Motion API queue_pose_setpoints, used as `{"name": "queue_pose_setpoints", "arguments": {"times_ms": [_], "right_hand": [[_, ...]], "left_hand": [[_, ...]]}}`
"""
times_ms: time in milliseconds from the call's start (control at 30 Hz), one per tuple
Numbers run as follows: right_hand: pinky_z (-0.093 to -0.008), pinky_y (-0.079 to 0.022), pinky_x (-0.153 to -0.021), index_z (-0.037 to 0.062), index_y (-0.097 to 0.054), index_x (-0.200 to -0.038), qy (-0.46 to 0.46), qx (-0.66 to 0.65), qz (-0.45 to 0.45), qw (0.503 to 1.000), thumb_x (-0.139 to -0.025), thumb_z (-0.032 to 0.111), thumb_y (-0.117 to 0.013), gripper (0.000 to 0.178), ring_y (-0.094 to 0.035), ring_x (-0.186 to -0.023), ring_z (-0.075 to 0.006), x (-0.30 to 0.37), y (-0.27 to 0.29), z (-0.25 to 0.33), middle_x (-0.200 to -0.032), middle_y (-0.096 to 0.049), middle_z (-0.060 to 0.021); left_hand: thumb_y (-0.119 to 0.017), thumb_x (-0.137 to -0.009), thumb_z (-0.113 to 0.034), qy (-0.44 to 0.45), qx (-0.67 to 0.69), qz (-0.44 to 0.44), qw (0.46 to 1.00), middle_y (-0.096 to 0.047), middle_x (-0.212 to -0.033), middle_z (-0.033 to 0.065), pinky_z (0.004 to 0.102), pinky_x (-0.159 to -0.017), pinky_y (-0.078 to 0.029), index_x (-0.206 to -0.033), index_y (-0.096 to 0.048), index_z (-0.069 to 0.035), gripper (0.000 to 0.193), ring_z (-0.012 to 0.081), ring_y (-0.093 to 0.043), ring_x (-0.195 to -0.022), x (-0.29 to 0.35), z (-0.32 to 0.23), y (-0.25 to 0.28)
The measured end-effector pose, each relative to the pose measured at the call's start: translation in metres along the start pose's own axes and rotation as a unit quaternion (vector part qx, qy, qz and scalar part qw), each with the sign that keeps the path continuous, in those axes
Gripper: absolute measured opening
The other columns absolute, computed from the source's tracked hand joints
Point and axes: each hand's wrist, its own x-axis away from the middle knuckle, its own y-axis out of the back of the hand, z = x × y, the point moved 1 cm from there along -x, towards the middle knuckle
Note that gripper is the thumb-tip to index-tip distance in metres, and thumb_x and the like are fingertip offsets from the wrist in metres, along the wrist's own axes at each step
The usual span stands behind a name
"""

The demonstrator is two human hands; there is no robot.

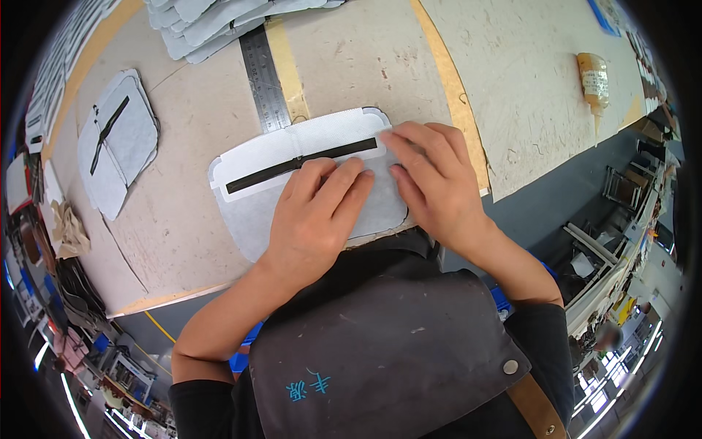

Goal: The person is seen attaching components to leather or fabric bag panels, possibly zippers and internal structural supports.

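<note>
A rounded grey-white fabric panel (248, 216) lies at the table's front edge. A white strip (322, 135) runs along its far side, framing a long, narrow black zipper band (263, 175). On the panel's middle, just below the band, rest the bent fingertips of my left hand (311, 212). My right hand (442, 179) is at the panel's right end, fingers apart, with its fingertips by the end of the black band and the thumb lower on the grey fabric. The fabric under both palms is hidden.
A similar panel (121, 143) with a black band lies to the left. Beyond the worked panel are a steel ruler (261, 77), a strip of yellow tape (287, 66) and a stack of grey-white pieces (197, 33). A yellowish squeeze bottle (593, 79) lies at the far right.
</note>
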Motion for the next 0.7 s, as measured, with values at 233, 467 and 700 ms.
{"name": "queue_pose_setpoints", "arguments": {"times_ms": [233,467,700], "right_hand": [[-0.0343,-0.045,-0.081,0.0012,-0.067,-0.115,0.074,0.130,0.061,0.987,-0.066,-0.002,-0.067,0.050,-0.055,-0.101,-0.0258,0.001,0.001,0.004,-0.126,-0.060,-0.0045],[-0.0352,-0.044,-0.085,-0.0030,-0.065,-0.113,0.096,0.139,0.042,0.985,-0.073,0.005,-0.061,0.040,-0.057,-0.106,-0.0243,0.001,-0.001,0.001,-0.125,-0.060,-0.0079],[-0.0357,-0.044,-0.083,-0.0025,-0.064,-0.114,0.096,0.144,0.040,0.984,-0.066,-0.004,-0.065,0.047,-0.057,-0.103,-0.0248,-0.004,-0.003,0.007,-0.127,-0.060,-0.0065]], "left_hand": [[-0.066,-0.069,-0.001,0.005,0.006,0.009,1.000,-0.061,-0.112,0.0125,0.0366,-0.076,-0.051,-0.104,-0.068,0.003,0.035,0.0280,-0.058,-0.094,0.006,-0.002,0.005],[-0.069,-0.070,0.006,0.103,-0.060,-0.045,0.992,-0.064,-0.108,0.0147,0.0379,-0.078,-0.050,-0.104,-0.069,0.003,0.035,0.0324,-0.058,-0.093,0.052,0.020,0.048],[-0.069,-0.068,0.008,0.147,-0.163,-0.052,0.974,-0.067,-0.117,0.0111,0.0353,-0.074,-0.049,-0.106,-0.069,0.003,0.038,0.0310,-0.057,-0.095,0.091,0.047,0.083]]}}
